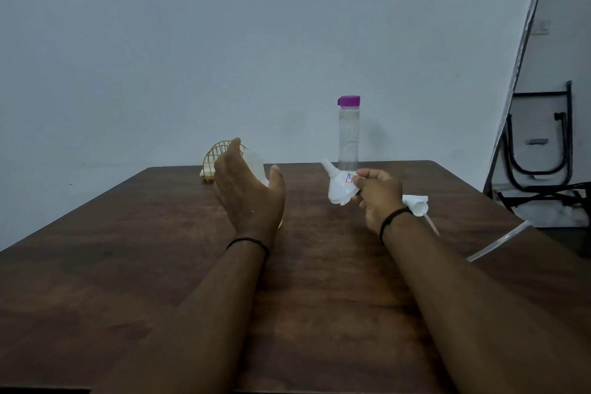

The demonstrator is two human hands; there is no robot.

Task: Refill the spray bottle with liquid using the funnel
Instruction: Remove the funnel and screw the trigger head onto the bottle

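White funnel [339, 186] pinched in right hand [379, 198], spout aimed up and left. Left hand [248, 189] spread loosely around translucent spray bottle [256, 166], mostly hidden behind palm.

Our right hand [379, 195] pinches white funnel [340, 185] above table [160, 265]; our left hand [248, 192] cups pale bottle [256, 166]; purple-capped bottle [349, 134] upright behind funnel.

I see a dark brown wooden table [160, 265]. At its far edge stand a clear plastic bottle with a purple cap [349, 134] and a gold wire rack [215, 157].
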